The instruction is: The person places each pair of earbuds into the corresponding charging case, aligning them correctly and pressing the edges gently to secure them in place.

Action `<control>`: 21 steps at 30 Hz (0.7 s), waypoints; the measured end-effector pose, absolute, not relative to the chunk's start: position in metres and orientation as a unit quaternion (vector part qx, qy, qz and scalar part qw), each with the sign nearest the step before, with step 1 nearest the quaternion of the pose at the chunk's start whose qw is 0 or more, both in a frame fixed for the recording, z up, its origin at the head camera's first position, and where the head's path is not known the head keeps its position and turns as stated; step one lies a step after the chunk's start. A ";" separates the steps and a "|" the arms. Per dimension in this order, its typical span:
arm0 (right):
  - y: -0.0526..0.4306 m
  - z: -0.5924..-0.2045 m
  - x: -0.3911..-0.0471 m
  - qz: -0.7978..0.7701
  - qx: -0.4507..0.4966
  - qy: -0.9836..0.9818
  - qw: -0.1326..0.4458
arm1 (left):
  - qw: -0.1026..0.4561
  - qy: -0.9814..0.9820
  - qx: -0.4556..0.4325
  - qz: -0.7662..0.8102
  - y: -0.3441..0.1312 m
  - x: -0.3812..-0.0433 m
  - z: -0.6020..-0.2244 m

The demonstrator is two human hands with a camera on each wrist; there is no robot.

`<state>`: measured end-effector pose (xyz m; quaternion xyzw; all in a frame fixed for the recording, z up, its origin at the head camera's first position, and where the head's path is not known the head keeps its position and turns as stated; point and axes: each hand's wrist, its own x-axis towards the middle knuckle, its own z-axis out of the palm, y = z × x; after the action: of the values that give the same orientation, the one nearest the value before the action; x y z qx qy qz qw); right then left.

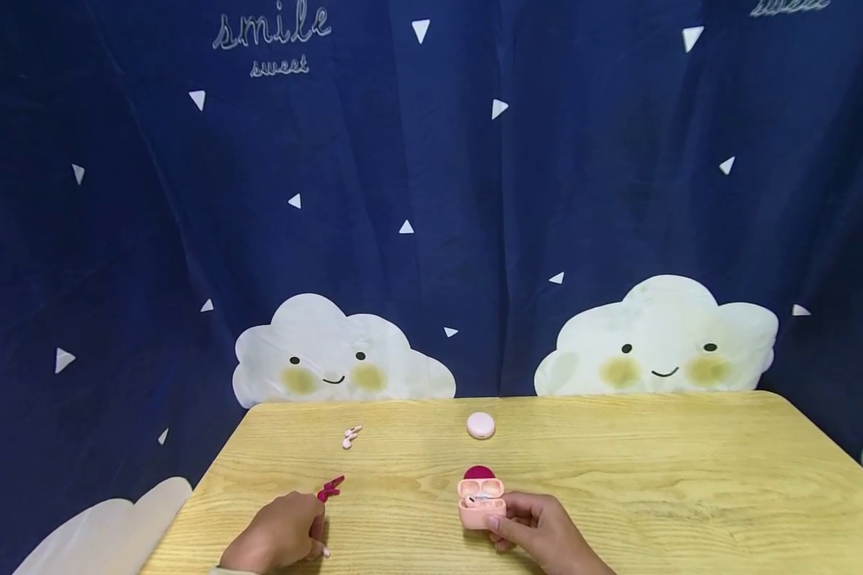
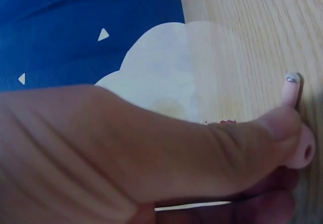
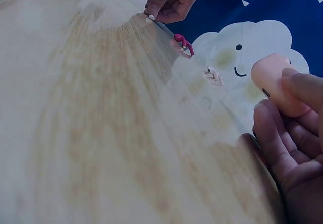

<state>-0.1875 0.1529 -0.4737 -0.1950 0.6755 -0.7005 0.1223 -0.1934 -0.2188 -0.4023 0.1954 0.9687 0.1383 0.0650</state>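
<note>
Near the table's front left, my left hand (image 1: 276, 531) pinches a light pink earbud (image 2: 304, 151) between thumb and fingers, low at the tabletop. In the left wrist view the thumb covers part of the earbud, while its stem and rounded head show. My right hand (image 1: 546, 531) grips a peach-pink earbud case (image 1: 473, 516) from its right side, thumb on the front. The case's lid is flipped up, and a single earbud (image 1: 470, 501) shows in the left of its tray. From the right wrist view, only the outside of the case appears above the curled fingers.
Two magenta earbuds (image 1: 329, 488) lie just beyond my left hand, with two pale pink earbuds (image 1: 351, 437) farther back. Behind the held case is a round magenta case (image 1: 479, 472); a round pale pink case (image 1: 480, 425) sits farther away. A blue curtain (image 1: 460, 200) hangs behind the wooden table (image 1: 654, 479).
</note>
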 end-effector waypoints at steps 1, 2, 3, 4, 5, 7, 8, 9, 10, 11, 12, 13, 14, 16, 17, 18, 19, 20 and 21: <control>0.153 -0.474 -0.187 -0.701 -0.192 0.676 0.124 | 0.066 0.969 0.194 0.137 -0.219 -0.194 -0.402; 0.153 -0.474 -0.188 -0.701 -0.192 0.676 0.124 | 0.066 0.969 0.194 0.136 -0.219 -0.194 -0.403; 0.153 -0.474 -0.187 -0.701 -0.193 0.675 0.123 | 0.064 0.969 0.195 0.134 -0.219 -0.194 -0.404; 0.153 -0.474 -0.187 -0.702 -0.194 0.674 0.123 | 0.066 0.970 0.194 0.133 -0.220 -0.194 -0.404; 0.153 -0.474 -0.187 -0.702 -0.196 0.673 0.122 | 0.067 0.970 0.194 0.133 -0.220 -0.194 -0.405; 0.152 -0.475 -0.187 -0.703 -0.199 0.672 0.119 | 0.066 0.970 0.194 0.132 -0.221 -0.195 -0.406; 0.152 -0.475 -0.186 -0.702 -0.202 0.672 0.117 | 0.066 0.970 0.193 0.132 -0.221 -0.195 -0.407; 0.152 -0.475 -0.186 -0.702 -0.204 0.672 0.116 | 0.065 0.970 0.193 0.131 -0.221 -0.195 -0.407; 0.152 -0.475 -0.186 -0.701 -0.204 0.673 0.116 | 0.067 0.970 0.191 0.131 -0.221 -0.195 -0.407; 0.152 -0.475 -0.186 -0.701 -0.205 0.674 0.115 | 0.066 0.971 0.191 0.131 -0.221 -0.195 -0.407; 0.152 -0.475 -0.186 -0.700 -0.205 0.675 0.114 | 0.067 0.971 0.190 0.130 -0.221 -0.195 -0.407; 0.152 -0.475 -0.187 -0.699 -0.204 0.675 0.114 | 0.069 0.971 0.188 0.129 -0.221 -0.196 -0.407; 0.152 -0.475 -0.187 -0.700 -0.204 0.675 0.115 | 0.070 0.971 0.187 0.128 -0.221 -0.196 -0.407; 0.152 -0.476 -0.187 -0.702 -0.203 0.673 0.116 | 0.072 0.972 0.185 0.128 -0.221 -0.196 -0.406; 0.152 -0.476 -0.187 -0.703 -0.203 0.672 0.116 | 0.073 0.972 0.185 0.127 -0.221 -0.196 -0.406; 0.152 -0.476 -0.187 -0.704 -0.202 0.671 0.116 | 0.073 0.971 0.187 0.127 -0.221 -0.196 -0.406; 0.152 -0.476 -0.187 -0.704 -0.202 0.671 0.116 | 0.072 0.971 0.189 0.126 -0.221 -0.195 -0.405; 0.152 -0.476 -0.187 -0.705 -0.203 0.670 0.115 | 0.072 0.970 0.193 0.127 -0.221 -0.195 -0.405; 0.152 -0.476 -0.187 -0.704 -0.204 0.670 0.115 | 0.072 0.969 0.197 0.128 -0.222 -0.195 -0.405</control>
<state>-0.1872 0.1519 -0.4763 -0.2042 0.6700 -0.7044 0.1149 -0.1945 -0.2218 -0.4046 0.1971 0.9693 0.1279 0.0721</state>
